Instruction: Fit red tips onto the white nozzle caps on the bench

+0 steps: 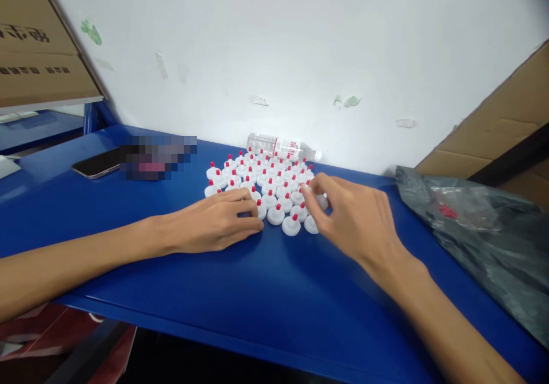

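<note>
Many round white caps with red tips stand upright in a tight cluster on the blue table. My left hand lies at the cluster's near left edge, its fingers apart and loosely bent, with the fingertips against a white cap. At the right side of the group, my right hand is closed in a pinch, thumb and forefinger at the red tip of one cap. Its fingers partly cover the caps beneath it. Another cap sits just under the right thumb.
A clear plastic bottle lies on its side behind the caps, by the white wall. Left are a phone and a blurred-out item. A dark plastic bag lies right, bearing a clear bag with red pieces. Cardboard leans behind.
</note>
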Tool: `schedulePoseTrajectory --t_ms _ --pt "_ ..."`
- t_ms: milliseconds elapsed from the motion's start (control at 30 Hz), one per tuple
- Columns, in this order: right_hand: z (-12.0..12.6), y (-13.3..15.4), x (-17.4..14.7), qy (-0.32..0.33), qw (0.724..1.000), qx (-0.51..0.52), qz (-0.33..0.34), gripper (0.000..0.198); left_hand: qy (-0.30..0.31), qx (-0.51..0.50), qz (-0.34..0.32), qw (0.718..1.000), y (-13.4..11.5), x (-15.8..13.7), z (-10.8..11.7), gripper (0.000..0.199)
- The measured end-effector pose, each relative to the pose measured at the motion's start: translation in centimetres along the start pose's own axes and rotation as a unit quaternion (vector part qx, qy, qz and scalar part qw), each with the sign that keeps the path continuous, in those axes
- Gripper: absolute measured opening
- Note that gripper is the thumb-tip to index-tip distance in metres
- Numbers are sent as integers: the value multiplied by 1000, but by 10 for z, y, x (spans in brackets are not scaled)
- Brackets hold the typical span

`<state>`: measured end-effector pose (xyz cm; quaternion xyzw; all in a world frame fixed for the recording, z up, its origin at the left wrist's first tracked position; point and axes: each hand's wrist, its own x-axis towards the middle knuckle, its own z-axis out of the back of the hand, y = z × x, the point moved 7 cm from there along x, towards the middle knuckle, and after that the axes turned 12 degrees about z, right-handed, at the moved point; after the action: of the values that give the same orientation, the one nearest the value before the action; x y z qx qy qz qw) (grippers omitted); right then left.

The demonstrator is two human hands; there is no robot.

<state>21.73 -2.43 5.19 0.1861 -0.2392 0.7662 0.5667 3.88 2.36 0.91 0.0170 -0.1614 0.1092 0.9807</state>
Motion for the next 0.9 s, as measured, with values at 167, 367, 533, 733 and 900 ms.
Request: schedulePoseTrajectory --t_ms 167,367,533,733,900 --pt "-3 6 0 17 999 14 29 23 2 0 4 1000 0 1 -1 22" --pt "-12 7 0 75 997 -9 33 24 4 -12 5 1000 0 1 -1 21" --pt "-19 7 -1 128 991 -12 30 24 13 -11 3 1000 0 0 -3 25" --pt "-17 6 0 121 992 -19 24 24 11 -16 1 1000 0 0 -1 25" --pt "-9 0 1 94 995 -34 -13 21 11 -16 2 1000 -1 1 -1 25"
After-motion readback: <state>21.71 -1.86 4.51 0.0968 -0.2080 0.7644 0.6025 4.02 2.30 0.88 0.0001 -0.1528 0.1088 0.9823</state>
